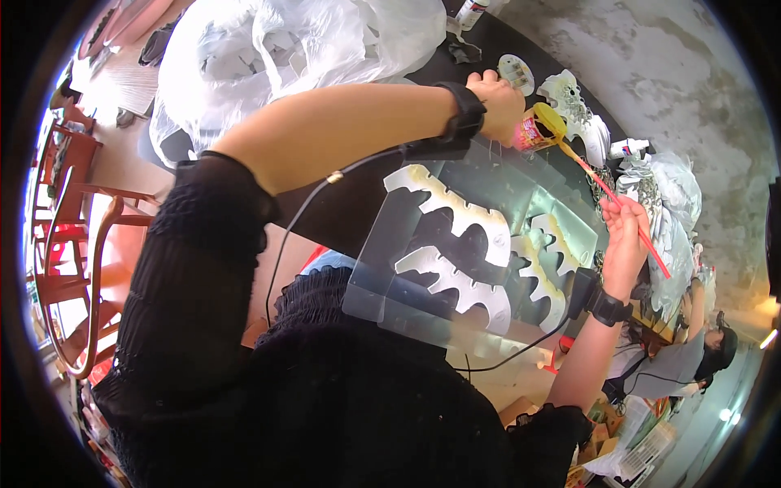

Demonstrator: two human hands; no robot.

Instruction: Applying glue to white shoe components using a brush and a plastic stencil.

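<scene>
Black top (350, 398) | left grip (500, 110) clasping pink-labelled, yellow-mouthed jar (530, 133) | right grip (625, 230) pinching yellow-tipped red stick (602, 185)

Strong daylight is pouring in from the left, washing out the floor (122, 154) and putting glare around the chair (103, 218). The plastic bag (317, 41) on the far side is glowing nearly white, and the clear tray (390, 244) is catching pale reflections. Nearer, the black clothes (350, 398) are sinking into shadow and losing detail. Small lamps (726, 415) are shining at the right, where the person (667, 370) is looking soft. The fisheye lens is bending the chair, and darkness is ringing the round view.
</scene>
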